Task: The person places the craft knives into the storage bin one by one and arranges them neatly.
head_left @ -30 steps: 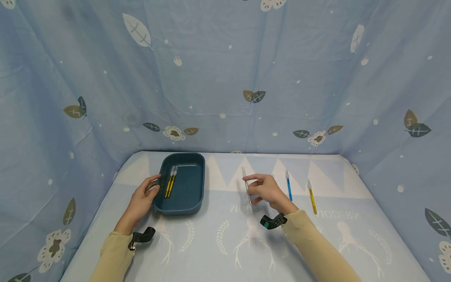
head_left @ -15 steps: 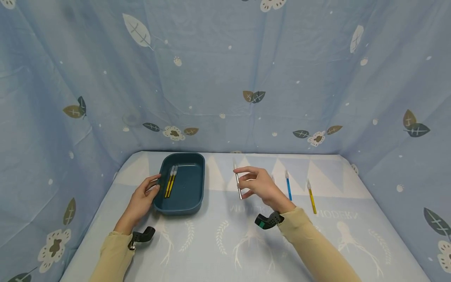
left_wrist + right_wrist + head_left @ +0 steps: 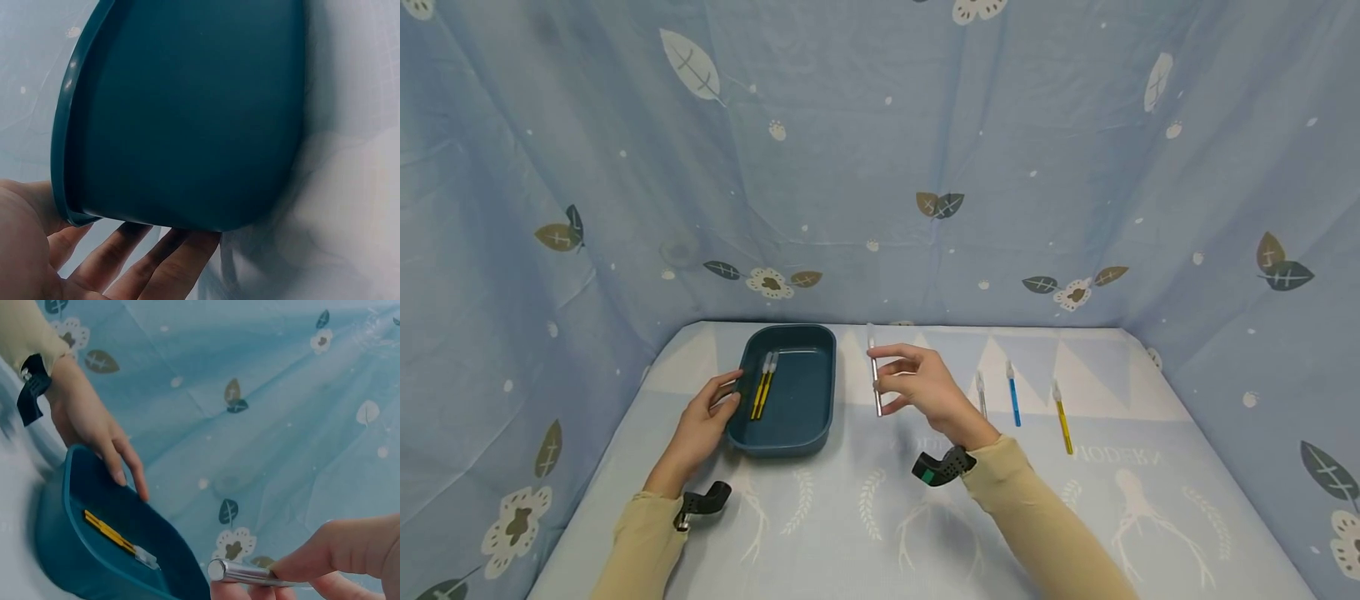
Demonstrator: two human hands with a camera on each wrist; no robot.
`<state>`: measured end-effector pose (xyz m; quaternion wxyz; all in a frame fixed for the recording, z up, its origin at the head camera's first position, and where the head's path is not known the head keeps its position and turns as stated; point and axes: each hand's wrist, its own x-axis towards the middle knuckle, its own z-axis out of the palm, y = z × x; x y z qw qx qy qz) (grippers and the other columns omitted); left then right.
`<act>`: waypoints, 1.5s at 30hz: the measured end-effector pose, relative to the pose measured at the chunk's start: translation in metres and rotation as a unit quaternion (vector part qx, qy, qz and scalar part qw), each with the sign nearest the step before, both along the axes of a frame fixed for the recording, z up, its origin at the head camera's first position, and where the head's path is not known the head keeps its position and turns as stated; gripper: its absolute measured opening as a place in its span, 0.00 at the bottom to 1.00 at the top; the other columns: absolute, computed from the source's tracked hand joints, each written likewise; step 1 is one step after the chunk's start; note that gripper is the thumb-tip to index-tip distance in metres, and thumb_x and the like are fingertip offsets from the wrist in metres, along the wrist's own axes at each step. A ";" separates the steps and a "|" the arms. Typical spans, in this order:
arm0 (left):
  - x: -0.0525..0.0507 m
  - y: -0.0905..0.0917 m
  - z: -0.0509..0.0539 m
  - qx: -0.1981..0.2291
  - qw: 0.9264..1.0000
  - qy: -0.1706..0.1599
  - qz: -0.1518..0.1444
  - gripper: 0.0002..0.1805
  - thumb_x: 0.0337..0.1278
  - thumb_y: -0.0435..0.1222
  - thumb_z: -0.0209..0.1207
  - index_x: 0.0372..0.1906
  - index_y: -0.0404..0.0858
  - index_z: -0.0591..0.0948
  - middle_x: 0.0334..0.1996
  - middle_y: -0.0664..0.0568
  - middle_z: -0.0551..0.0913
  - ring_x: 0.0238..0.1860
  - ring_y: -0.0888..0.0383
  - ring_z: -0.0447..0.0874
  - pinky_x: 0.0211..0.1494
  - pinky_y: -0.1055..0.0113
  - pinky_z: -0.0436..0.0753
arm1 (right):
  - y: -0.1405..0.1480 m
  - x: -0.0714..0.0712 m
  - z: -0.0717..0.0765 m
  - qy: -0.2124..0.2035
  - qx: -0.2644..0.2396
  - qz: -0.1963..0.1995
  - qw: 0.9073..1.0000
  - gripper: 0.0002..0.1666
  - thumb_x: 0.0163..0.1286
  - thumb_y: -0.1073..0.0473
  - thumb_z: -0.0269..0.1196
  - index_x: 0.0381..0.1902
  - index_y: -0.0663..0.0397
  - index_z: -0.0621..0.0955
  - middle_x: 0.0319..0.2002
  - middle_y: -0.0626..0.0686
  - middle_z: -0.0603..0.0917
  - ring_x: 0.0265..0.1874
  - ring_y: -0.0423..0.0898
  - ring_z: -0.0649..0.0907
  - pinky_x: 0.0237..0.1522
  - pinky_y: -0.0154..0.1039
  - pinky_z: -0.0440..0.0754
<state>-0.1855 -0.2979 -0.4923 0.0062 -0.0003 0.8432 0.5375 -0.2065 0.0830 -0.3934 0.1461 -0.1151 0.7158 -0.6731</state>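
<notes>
Relaxed fingers of the left hand (image 3: pixel 698 429) rest against the left side of a dark teal tray (image 3: pixel 829 400); the left wrist view shows several fingertips on its outer wall (image 3: pixel 187 125). Two yellow craft knives (image 3: pixel 761 393) with clear caps lie side by side in the tray's left part. Just right of the tray, the right hand (image 3: pixel 928 387) pinches a silver craft knife (image 3: pixel 876 379) between thumb and fingers, raised above the table, capped end away. In the right wrist view its metal end (image 3: pixel 240 572) points left, and part is hidden by the fingers.
On the table (image 3: pixel 850 550), right of the right hand, lie another silver knife (image 3: pixel 982 395), a blue knife (image 3: pixel 1013 398) and a yellow knife (image 3: pixel 1063 422). A patterned blue curtain (image 3: pixel 850 150) stands behind and at both sides.
The right hand has moved left toward the tray, carrying the silver knife up from the table area. Another silver knife has come into view behind it. The left hand and tray stay put.
</notes>
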 end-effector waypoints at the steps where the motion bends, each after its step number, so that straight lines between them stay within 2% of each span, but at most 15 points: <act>1: 0.000 0.000 0.000 0.001 1.000 0.000 0.000 0.30 0.92 0.39 0.49 0.88 0.41 0.60 0.84 0.31 0.60 0.82 0.28 0.60 0.80 0.32 0.66 | -0.002 0.000 0.000 -0.001 -0.005 0.001 1.000 0.28 0.74 0.72 0.65 0.70 0.56 0.84 0.46 0.62 0.85 0.44 0.55 0.88 0.43 0.60 0.93; 10: 0.002 -0.001 0.000 0.002 1.000 0.003 -0.002 0.30 0.92 0.39 0.49 0.88 0.40 0.60 0.84 0.30 0.59 0.82 0.28 0.59 0.80 0.32 0.65 | -0.023 -0.009 -0.001 -0.015 -0.039 0.004 0.999 0.29 0.71 0.72 0.65 0.68 0.54 0.85 0.44 0.59 0.85 0.42 0.53 0.89 0.44 0.61 0.93; 15: 0.003 -0.001 -0.002 0.001 1.000 0.002 -0.001 0.30 0.92 0.38 0.49 0.88 0.40 0.60 0.84 0.30 0.59 0.82 0.28 0.59 0.80 0.32 0.64 | -0.035 -0.014 -0.005 -0.031 -0.061 0.011 0.998 0.28 0.71 0.72 0.65 0.69 0.56 0.85 0.43 0.58 0.86 0.40 0.52 0.89 0.39 0.53 0.94; 18: 0.003 -0.001 -0.003 -0.002 1.000 -0.001 0.000 0.30 0.92 0.37 0.49 0.88 0.40 0.59 0.84 0.30 0.59 0.82 0.28 0.59 0.80 0.31 0.64 | -0.043 -0.017 -0.006 -0.036 -0.065 0.014 0.997 0.29 0.70 0.71 0.65 0.68 0.56 0.85 0.43 0.61 0.87 0.40 0.52 0.89 0.39 0.52 0.94; 22: 0.003 0.000 -0.001 -0.007 1.000 0.001 -0.003 0.30 0.92 0.39 0.48 0.88 0.40 0.59 0.84 0.30 0.59 0.82 0.28 0.59 0.80 0.31 0.65 | -0.052 -0.020 -0.008 -0.035 -0.065 0.012 0.997 0.29 0.68 0.72 0.65 0.68 0.56 0.85 0.44 0.63 0.88 0.38 0.52 0.89 0.40 0.54 0.94; 27: 0.003 0.001 0.003 -0.013 1.000 0.002 -0.008 0.31 0.92 0.41 0.49 0.88 0.40 0.59 0.84 0.30 0.59 0.81 0.27 0.59 0.80 0.33 0.66 | -0.064 -0.025 -0.011 -0.043 -0.062 0.007 0.997 0.29 0.68 0.72 0.65 0.67 0.56 0.85 0.40 0.60 0.89 0.36 0.50 0.89 0.39 0.54 0.94; 37: -0.001 -0.001 -0.003 -0.002 1.000 -0.003 -0.007 0.31 0.93 0.37 0.47 0.88 0.37 0.57 0.84 0.28 0.57 0.82 0.26 0.57 0.81 0.32 0.64 | -0.089 -0.034 -0.016 -0.059 -0.058 0.005 0.997 0.26 0.68 0.72 0.66 0.64 0.55 0.86 0.37 0.58 0.88 0.36 0.51 0.87 0.43 0.58 0.94; 40: 0.000 0.000 -0.002 -0.002 1.000 -0.003 -0.007 0.31 0.93 0.38 0.47 0.88 0.38 0.57 0.84 0.28 0.58 0.82 0.26 0.57 0.81 0.32 0.64 | -0.096 -0.036 -0.017 -0.066 -0.062 0.000 0.996 0.26 0.68 0.72 0.67 0.63 0.55 0.87 0.37 0.59 0.88 0.35 0.51 0.87 0.41 0.55 0.94; 43: 0.002 0.001 0.001 -0.003 1.000 -0.002 -0.007 0.31 0.92 0.39 0.48 0.88 0.40 0.58 0.84 0.29 0.58 0.82 0.27 0.58 0.81 0.32 0.64 | -0.103 -0.037 -0.017 -0.072 -0.063 -0.003 0.995 0.25 0.69 0.71 0.67 0.62 0.55 0.87 0.37 0.59 0.89 0.34 0.51 0.87 0.44 0.59 0.93; 45: 0.003 0.001 0.002 -0.004 1.000 0.000 -0.005 0.31 0.92 0.39 0.48 0.88 0.40 0.59 0.84 0.30 0.59 0.82 0.27 0.58 0.81 0.32 0.64 | -0.108 -0.039 -0.018 -0.075 -0.062 -0.006 0.995 0.24 0.70 0.72 0.67 0.61 0.53 0.88 0.37 0.59 0.89 0.33 0.51 0.87 0.42 0.58 0.94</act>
